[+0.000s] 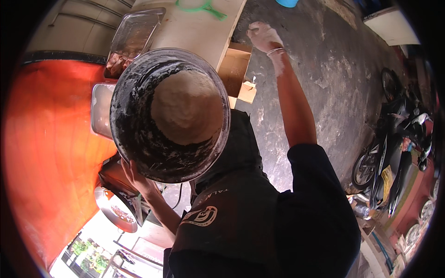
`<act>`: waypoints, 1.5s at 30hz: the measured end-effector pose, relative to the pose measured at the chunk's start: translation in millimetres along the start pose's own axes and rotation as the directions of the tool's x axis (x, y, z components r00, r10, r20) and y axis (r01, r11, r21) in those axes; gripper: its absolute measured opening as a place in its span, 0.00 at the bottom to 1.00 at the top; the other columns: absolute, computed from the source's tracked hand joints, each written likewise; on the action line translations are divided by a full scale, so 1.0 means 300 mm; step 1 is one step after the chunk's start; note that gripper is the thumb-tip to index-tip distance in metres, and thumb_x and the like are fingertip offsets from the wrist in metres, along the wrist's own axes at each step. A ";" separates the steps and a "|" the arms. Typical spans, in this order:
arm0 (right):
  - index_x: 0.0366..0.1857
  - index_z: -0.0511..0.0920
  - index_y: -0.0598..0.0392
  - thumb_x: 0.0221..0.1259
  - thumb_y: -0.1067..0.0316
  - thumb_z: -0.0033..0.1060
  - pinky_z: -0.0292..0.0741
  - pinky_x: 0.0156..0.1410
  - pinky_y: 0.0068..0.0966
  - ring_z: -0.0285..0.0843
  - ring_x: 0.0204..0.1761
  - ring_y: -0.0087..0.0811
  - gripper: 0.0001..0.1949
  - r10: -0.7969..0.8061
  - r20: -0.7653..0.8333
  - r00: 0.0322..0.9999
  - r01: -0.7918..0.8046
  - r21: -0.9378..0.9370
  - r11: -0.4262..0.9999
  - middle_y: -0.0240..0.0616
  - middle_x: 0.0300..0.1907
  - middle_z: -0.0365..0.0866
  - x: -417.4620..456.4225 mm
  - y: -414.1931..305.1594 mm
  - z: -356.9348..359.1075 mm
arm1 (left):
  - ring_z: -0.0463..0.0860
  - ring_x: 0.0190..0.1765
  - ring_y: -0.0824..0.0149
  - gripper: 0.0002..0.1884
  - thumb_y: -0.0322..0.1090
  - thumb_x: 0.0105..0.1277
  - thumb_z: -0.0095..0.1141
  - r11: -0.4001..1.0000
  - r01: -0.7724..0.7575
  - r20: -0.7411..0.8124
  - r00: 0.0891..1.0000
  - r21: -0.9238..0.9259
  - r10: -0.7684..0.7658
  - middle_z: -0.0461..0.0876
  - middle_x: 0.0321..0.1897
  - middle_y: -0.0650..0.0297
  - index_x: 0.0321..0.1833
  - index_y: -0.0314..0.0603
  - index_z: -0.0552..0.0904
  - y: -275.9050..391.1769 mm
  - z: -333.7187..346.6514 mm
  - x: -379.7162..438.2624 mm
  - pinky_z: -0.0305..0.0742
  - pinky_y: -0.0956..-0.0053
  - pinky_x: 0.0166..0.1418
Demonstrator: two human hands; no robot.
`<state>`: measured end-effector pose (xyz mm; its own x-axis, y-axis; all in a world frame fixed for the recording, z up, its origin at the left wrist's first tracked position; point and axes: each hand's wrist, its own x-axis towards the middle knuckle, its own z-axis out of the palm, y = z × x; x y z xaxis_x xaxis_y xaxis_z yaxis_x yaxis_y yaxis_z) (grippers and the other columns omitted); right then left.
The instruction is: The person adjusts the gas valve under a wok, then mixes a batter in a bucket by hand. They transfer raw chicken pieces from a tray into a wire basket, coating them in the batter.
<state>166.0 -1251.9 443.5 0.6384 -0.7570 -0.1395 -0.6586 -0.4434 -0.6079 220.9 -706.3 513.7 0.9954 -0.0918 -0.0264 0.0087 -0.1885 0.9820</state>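
A large round dark tub [134,93] is tilted towards me, its inner wall smeared with white powder. Pale powder that looks like flour [189,107] lies in its bottom. My left hand [139,179] grips the tub's lower left side, with some fingers hidden behind it. My right hand [262,34], coated in white powder past the wrist, is stretched out over the floor, away from the tub. Its fingers are curled in, and nothing shows in them.
Raw meat [118,64] sits in a clear plastic container [142,29]; a lidded container [100,109] is beside it. A green strainer [196,5] rests on the counter [180,31]. Nearby are an open cardboard box [234,66], a pan of bubbling liquid [121,212] and a motorcycle [393,139].
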 end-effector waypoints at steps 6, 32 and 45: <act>0.50 0.78 0.53 0.62 0.62 0.58 0.78 0.50 0.34 0.84 0.44 0.43 0.15 -0.410 -0.216 0.886 0.448 0.174 0.877 0.47 0.40 0.85 -0.164 -0.427 -0.230 | 0.69 0.67 0.61 0.23 0.36 0.72 0.46 0.995 0.014 -0.002 1.000 -0.099 -0.014 0.69 0.66 0.55 0.68 0.36 0.67 0.093 -0.018 0.089 0.64 0.66 0.70; 0.63 0.72 0.51 0.69 0.66 0.35 0.68 0.68 0.30 0.71 0.64 0.33 0.21 -0.171 0.975 0.143 0.978 -0.113 0.173 0.40 0.64 0.73 -0.372 -0.112 1.067 | 0.80 0.53 0.65 0.17 0.35 0.77 0.44 0.993 0.044 -0.091 0.995 0.107 -0.034 0.82 0.49 0.53 0.63 0.36 0.74 -0.003 0.056 0.215 0.74 0.72 0.57; 0.63 0.73 0.51 0.70 0.63 0.36 0.68 0.67 0.27 0.71 0.64 0.32 0.21 -0.194 0.969 0.151 0.984 -0.166 -0.059 0.40 0.64 0.73 -0.170 -0.174 1.144 | 0.80 0.56 0.49 0.17 0.38 0.75 0.43 0.985 -0.058 -0.104 0.992 0.163 0.076 0.81 0.48 0.43 0.58 0.35 0.76 0.047 0.023 0.191 0.73 0.62 0.59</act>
<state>304.6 -1025.4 214.2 0.6105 0.4366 -0.6608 0.6015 -0.7984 0.0282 277.4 -721.1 524.6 0.9977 -0.0038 0.0678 -0.0651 -0.3400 0.9382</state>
